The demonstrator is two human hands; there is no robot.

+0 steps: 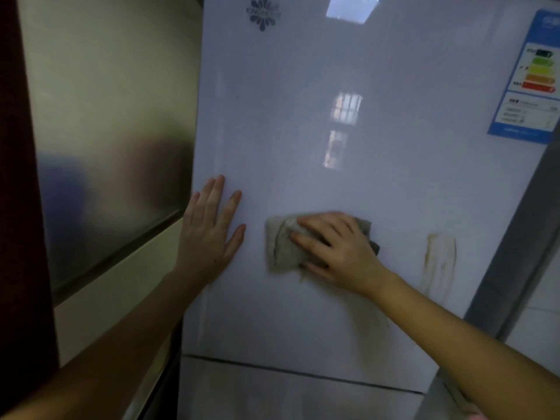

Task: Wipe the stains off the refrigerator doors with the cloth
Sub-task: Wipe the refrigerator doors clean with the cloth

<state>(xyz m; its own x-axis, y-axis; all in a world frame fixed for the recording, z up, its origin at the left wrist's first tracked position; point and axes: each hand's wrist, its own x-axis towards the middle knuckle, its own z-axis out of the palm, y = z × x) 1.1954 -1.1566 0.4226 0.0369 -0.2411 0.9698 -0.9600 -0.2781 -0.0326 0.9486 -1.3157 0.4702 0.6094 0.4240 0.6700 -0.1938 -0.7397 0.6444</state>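
A white glossy refrigerator upper door (318, 71) fills the view. My right hand (336, 248) presses a crumpled grey cloth (283, 245) flat against the door's lower middle. A small brown smear (303, 275) shows just under the cloth. To the right, a brownish streaky stain (439, 262) runs down the door, apart from the cloth. My left hand (210, 228) lies flat on the door's left edge, fingers spread, holding nothing. Below a dark seam starts the lower door (288, 395).
An energy label sticker (530, 80) sits at the door's upper right, a logo (263, 13) at the top. A frosted metal-framed panel (106, 131) stands close on the left. A grey fridge side (515, 237) and tiled wall (542, 313) are on the right.
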